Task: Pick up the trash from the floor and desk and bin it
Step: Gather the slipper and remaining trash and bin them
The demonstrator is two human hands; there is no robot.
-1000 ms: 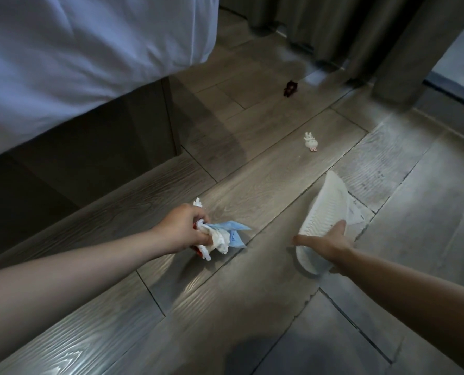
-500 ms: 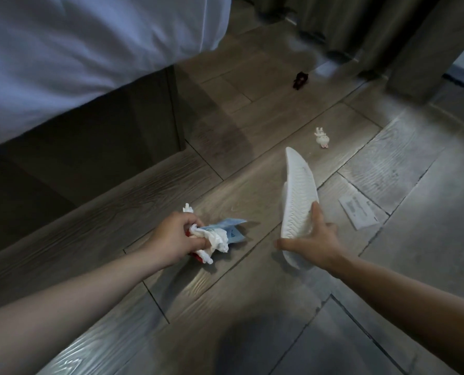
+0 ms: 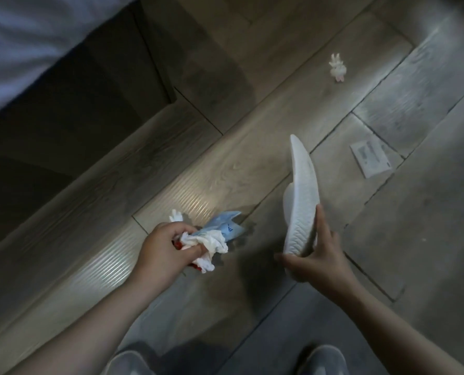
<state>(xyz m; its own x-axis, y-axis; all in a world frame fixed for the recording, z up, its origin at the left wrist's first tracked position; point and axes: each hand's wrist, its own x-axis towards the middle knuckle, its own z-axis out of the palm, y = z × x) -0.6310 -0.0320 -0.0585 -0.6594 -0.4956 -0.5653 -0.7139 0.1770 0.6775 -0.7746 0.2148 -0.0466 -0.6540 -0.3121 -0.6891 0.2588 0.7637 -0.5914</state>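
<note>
My left hand curled round crumpled tissue and a blue wrapper, my right hand beside it pinching a white slipper by one end, a paper slip on the floor just beyond, a small white scrap farther off.

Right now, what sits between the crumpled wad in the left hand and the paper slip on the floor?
In the head view, the white ribbed piece gripped by the right hand stands between them.
</note>
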